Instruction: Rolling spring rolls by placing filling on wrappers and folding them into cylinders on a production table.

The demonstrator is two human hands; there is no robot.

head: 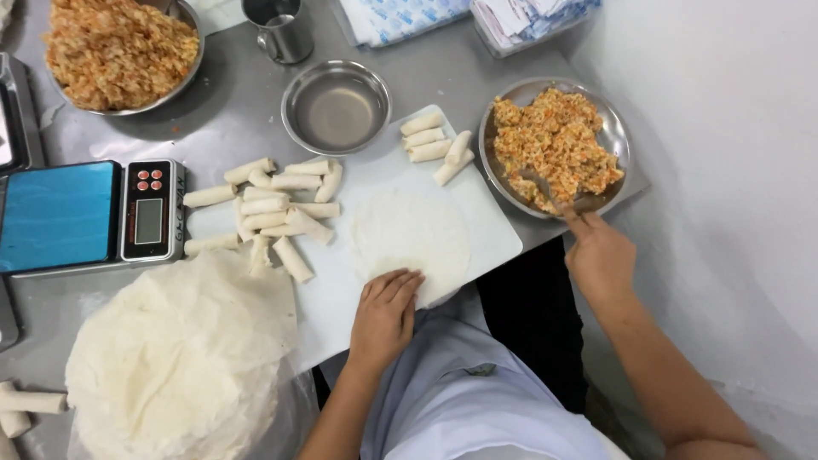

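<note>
Left hand [385, 317] flat, fingers together, pressing near edge of one round wrapper [411, 234] on white board [490, 230]. Right hand [601, 260] closed on one spoon [554, 198] dipped in filling bowl [615, 140]. Five rolls [436, 146] beyond wrapper, about a dozen rolls [277, 209] left of it.

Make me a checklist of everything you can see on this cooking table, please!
Surface: steel table with a white cutting board on it.
Job's things: one round wrapper flat on the board; filling dish at the right; spoon in the filling.
Clutter: rolled spring rolls in two piles; wrapper stack; empty steel bowl; big filling bowl; metal mug; blue scale; packets.
Grips: left hand flat on the wrapper's edge; right hand holds the spoon.
Cables: nothing seen.
Surroundings: white wall at the right.
</note>
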